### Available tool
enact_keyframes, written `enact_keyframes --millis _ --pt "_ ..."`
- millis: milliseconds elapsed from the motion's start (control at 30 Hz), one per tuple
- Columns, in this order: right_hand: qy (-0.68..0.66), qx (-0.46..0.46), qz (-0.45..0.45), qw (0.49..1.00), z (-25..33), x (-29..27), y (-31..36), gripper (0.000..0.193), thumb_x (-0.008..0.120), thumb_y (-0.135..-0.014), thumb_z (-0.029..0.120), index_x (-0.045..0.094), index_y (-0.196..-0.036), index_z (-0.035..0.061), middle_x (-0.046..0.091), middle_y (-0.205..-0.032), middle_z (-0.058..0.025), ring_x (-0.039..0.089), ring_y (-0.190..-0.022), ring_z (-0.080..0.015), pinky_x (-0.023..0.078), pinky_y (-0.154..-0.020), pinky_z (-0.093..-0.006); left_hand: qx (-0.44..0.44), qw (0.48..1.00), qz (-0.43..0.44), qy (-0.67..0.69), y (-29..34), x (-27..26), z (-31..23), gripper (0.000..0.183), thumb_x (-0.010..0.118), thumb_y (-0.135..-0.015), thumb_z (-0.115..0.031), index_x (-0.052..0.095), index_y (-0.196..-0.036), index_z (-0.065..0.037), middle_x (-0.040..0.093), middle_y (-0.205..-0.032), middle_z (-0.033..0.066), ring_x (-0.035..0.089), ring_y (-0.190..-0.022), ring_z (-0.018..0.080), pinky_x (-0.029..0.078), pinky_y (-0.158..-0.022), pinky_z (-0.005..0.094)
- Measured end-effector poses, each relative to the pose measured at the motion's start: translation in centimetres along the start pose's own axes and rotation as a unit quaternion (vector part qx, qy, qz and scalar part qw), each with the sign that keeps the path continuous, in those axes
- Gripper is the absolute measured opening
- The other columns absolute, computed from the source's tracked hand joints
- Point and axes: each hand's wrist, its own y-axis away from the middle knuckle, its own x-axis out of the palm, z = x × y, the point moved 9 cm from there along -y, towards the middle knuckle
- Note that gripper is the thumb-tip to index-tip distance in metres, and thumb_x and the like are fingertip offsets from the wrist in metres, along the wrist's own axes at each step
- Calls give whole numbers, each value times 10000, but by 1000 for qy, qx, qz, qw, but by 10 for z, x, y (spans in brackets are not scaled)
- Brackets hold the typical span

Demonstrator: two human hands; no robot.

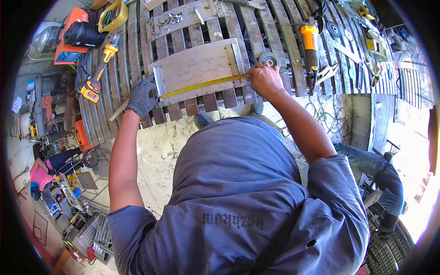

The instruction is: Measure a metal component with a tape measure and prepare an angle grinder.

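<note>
A flat grey metal plate (pixel 195 68) with raised strips at both ends and handwriting on it lies on the slatted metal bench. Along its near edge stretches a yellow tape measure blade (pixel 201 85). My left hand (pixel 143 95), in a grey knit glove, is closed at the plate's left end, where the blade ends; its exact grip is partly hidden. Bare, my right hand (pixel 266 79) is closed around the other end of the tape at the plate's right edge; the tape's case is hidden in it. A round grinding disc (pixel 270 59) sits just beyond my right fingers.
Yellow-and-black power tools (pixel 101 71) lie left; an orange angle grinder (pixel 310 43) lies right, near loose discs (pixel 333 29). Beyond the plate, another metal plate (pixel 183 23) bears small metal pieces. A yellow tub (pixel 113 16) stands far left. Other people are at left (pixel 41 174) and right (pixel 380 172).
</note>
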Motion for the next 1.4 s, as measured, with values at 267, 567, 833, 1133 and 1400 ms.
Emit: enact_keyframes --millis 267,567,833,1133,1400 --pt "1 -8 -8 1000 1 1 -1 222 608 -949 227 773 -992 85 686 -1144 -133 620 -1192 -336 419 -984 -625 -23 1000 14 2 1 0 0 474 875 -672 -106 690 -1106 -58 542 -1491 156 526 -1322 371 431 -1140 426" --pt "-11 -7 -7 1000 -1 0 0 217 593 -931 192 769 -980 76 688 -1131 -145 627 -1178 -344 415 -985 -627 -26 999 24 5 -2 -6 -7 465 860 -675 -88 706 -1113 -74 532 -1508 155 529 -1322 357 426 -1144 416" --pt "-5 -18 -5 1000 -1 3 0 206 598 -899 182 766 -945 73 693 -1112 -152 644 -1147 -352 434 -960 -629 -11 1000 0 7 -2 -21 -26 380 780 -718 -70 733 -1095 -92 591 -1439 160 562 -1296 357 450 -1109 433" --pt "-190 84 21 978 -54 -68 19 669 720 -892 422 530 -1434 80 737 -1000 -271 724 -955 -436 559 -859 -541 45 998 -24 45 -5 -25 -7 328 663 -787 34 685 -1101 -57 639 -1350 195 582 -1252 391 459 -1092 436" --pt "-257 94 -11 962 -92 -126 41 971 734 -878 534 317 -1526 -56 719 -833 -278 727 -848 -441 570 -781 -520 -70 978 -194 -4 -7 -92 -80 224 677 -872 -58 727 -1088 -23 676 -1267 202 602 -1232 379 442 -1108 468"
